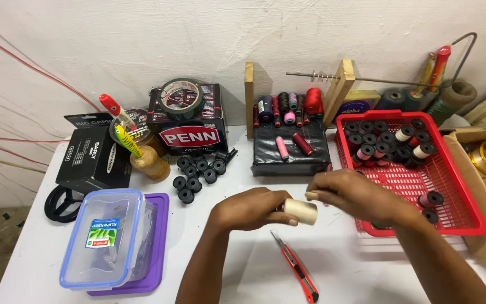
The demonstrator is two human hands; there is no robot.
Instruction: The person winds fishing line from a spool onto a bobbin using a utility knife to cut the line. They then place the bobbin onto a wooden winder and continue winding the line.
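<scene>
Cream-coloured and cylindrical, the small spool [301,211] is sitting between both hands above the white desk [361,270], just left of the red plastic basket [461,209]. The left hand [252,208] is coming up from below with the forearm angled inward, its grip curled shut around the spool's left end. The right hand [351,194] is reaching across from the basket side, wrist bent, its fingertips [312,195] pinching together at the spool's upper right edge; whether they are holding a thread is too fine to tell.

One red utility knife [298,269] is lying on the desk left of the basket, just below the hands. Well to the left of the basket, nine black round bobbins [198,171] are clustering together, and one clear plastic box with a blue lid rim [108,239] is resting on one purple lid [156,247]. Inside the basket, a pile of black bobbins wound with red, white and pink thread [389,143] is filling the far end, too crowded to count, with two more [431,205] lying near the front.
</scene>
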